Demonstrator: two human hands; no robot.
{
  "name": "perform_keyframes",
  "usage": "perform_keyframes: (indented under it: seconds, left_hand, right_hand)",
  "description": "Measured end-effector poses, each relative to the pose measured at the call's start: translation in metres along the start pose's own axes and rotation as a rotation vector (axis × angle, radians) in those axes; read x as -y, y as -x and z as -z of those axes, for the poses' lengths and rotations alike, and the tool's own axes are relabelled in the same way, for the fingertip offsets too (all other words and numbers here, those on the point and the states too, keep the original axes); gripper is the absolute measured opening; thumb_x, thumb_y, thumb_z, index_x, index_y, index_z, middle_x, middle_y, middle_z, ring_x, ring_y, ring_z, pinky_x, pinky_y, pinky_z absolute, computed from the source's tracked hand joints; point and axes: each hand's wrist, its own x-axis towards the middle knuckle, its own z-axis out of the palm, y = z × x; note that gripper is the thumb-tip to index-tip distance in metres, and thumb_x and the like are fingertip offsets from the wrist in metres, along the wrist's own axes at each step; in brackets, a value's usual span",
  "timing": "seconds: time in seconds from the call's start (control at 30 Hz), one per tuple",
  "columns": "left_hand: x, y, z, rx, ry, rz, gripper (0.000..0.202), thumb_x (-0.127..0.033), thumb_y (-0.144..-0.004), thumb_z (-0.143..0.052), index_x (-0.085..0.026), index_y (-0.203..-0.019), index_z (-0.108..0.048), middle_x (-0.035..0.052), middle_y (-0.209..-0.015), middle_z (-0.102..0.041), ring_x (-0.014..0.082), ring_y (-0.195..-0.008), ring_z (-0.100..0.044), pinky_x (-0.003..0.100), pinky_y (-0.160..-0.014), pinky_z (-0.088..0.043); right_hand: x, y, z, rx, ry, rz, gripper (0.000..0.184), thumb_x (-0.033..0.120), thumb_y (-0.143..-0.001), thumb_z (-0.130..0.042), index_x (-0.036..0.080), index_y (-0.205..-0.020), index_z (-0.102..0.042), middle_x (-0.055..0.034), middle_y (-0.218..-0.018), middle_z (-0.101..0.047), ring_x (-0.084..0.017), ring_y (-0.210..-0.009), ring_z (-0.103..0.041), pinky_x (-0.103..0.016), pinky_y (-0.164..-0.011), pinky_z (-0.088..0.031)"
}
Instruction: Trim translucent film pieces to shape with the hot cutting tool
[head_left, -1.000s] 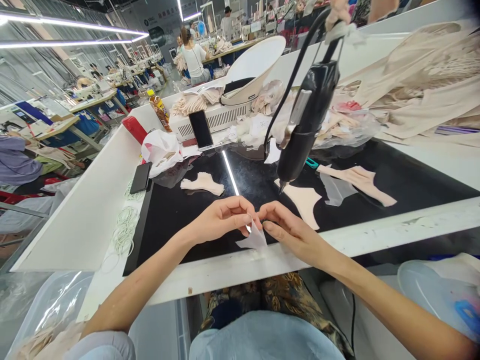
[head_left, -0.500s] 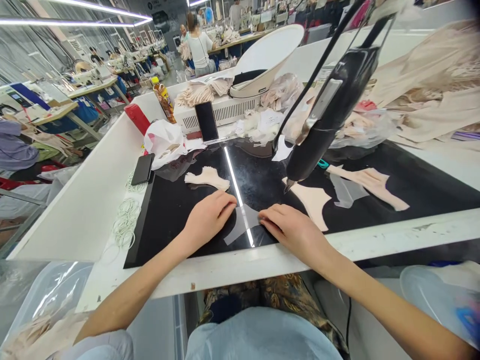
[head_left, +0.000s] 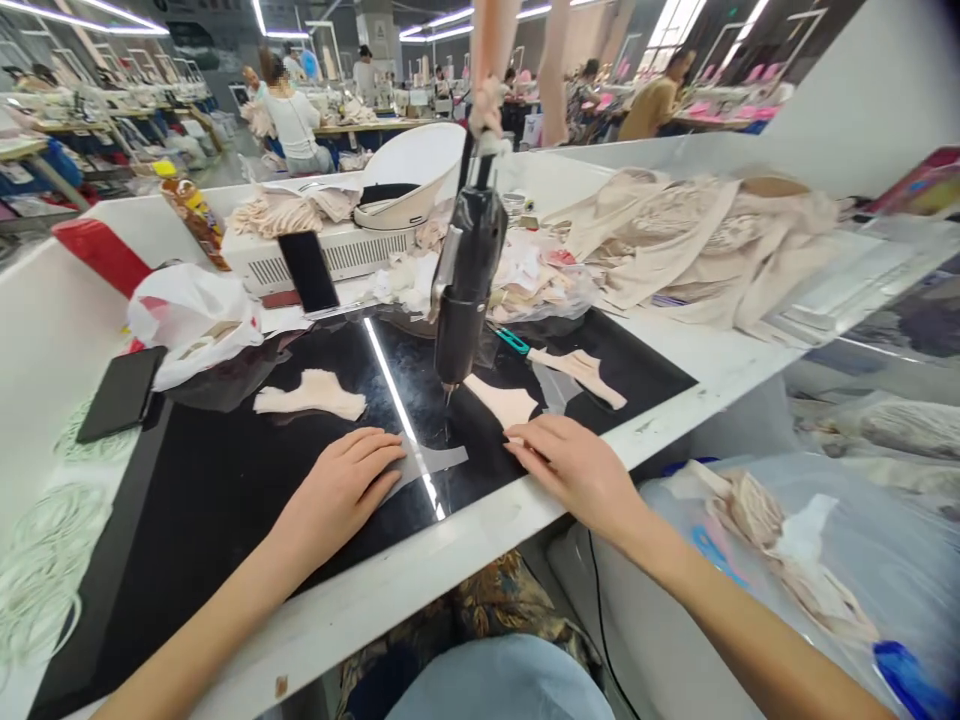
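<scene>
My left hand (head_left: 341, 490) lies flat, fingers stretched out, on the black work mat (head_left: 210, 470), its fingertips pressing the left end of a thin translucent film piece (head_left: 435, 462). My right hand (head_left: 574, 465) rests palm down to the right of that film, fingers extended toward a beige fabric cutout (head_left: 504, 400). A black hanging tool (head_left: 463, 290) dangles on a cord, its tip just above the mat between my hands. Another beige cutout (head_left: 311, 395) lies to the left, a longer one (head_left: 581, 368) to the right.
A phone (head_left: 121, 392) lies at the mat's left edge beside white elastic loops (head_left: 45, 540). A white bag (head_left: 191, 318), a propped phone (head_left: 309, 272), a white machine (head_left: 337, 250) and heaped beige fabric (head_left: 697, 240) line the back. A clear bin (head_left: 810, 560) stands at right. Other workers sit far behind.
The film piece, held up between both hands' fingertips a second ago, now lies flat on the mat. Both hands have flattened. My view has swung to the right.
</scene>
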Motion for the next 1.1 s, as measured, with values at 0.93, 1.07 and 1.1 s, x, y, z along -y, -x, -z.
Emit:
perform_keyframes:
  seconds: [0.93,1.07,1.1]
  left_hand:
    - [-0.039,-0.023,0.013,-0.065,0.172,-0.087,0.025,-0.027,-0.102,-0.051,-0.024,-0.121,-0.067,0.0052,-0.126,-0.07,0.0206,-0.119,-0.064,0.041,-0.107,-0.053]
    - [-0.069,-0.039,0.024,-0.023,0.439,0.056,0.032,-0.033,-0.102,-0.052,-0.024,-0.131,-0.063,0.0068,-0.134,-0.067,0.0217,-0.126,-0.061,0.041,-0.111,-0.049]
    - [-0.076,-0.044,0.026,0.004,0.521,0.097,0.035,-0.034,-0.1,-0.053,-0.024,-0.133,-0.062,0.0072,-0.136,-0.065,0.0227,-0.127,-0.06,0.042,-0.112,-0.047]
  right_hand:
    - [-0.041,0.004,0.045,-0.32,-1.056,-0.447,0.033,0.054,-0.091,-0.063,0.021,-0.085,-0.064,-0.0025,-0.077,-0.067,-0.01,-0.057,-0.051,-0.024,-0.05,-0.042]
    - [-0.007,0.013,0.046,-0.082,-1.289,-0.356,0.029,0.047,-0.094,-0.062,0.019,-0.088,-0.068,-0.0002,-0.069,-0.064,-0.009,-0.054,-0.049,-0.025,-0.053,-0.04]
    - [0.0,0.014,0.045,-0.037,-1.332,-0.346,0.029,0.047,-0.094,-0.062,0.019,-0.089,-0.068,0.0003,-0.068,-0.063,-0.009,-0.053,-0.049,-0.025,-0.052,-0.039]
